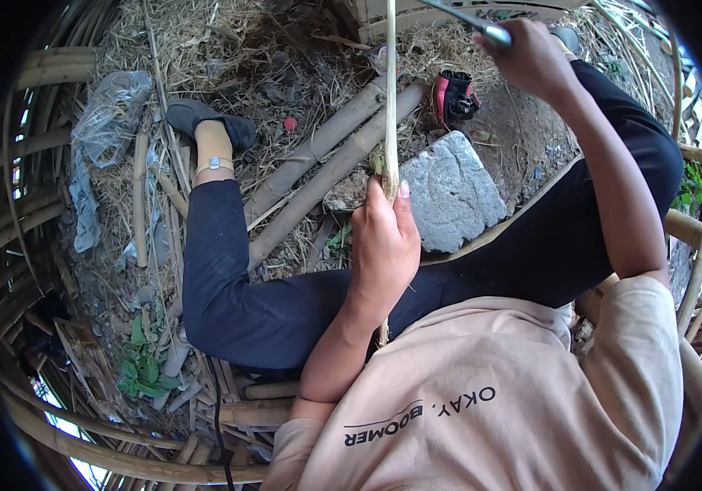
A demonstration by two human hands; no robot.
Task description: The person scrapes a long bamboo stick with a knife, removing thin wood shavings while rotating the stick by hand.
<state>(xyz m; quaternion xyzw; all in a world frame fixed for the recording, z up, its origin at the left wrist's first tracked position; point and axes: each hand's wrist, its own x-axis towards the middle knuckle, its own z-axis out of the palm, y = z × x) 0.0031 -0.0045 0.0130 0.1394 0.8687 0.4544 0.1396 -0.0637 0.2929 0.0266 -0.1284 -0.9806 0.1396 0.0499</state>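
Note:
My left hand is closed around the lower part of a pale stripped stick, thumb pointing up along it. The stick stands between my legs, and its top runs out at the upper edge. Rough, darker fibres show on it just above my fist, and its lower end comes out by my shirt. Raised at the upper right, my right hand grips a long, narrow knife-like tool with a shiny metal collar. The tool points up and left toward the stick; its far end is out of view.
A grey stone block lies just right of the stick. Beyond it is a red and black item. Two bamboo poles lie left of the stick. Farther left are a clear plastic bag and bamboo framework.

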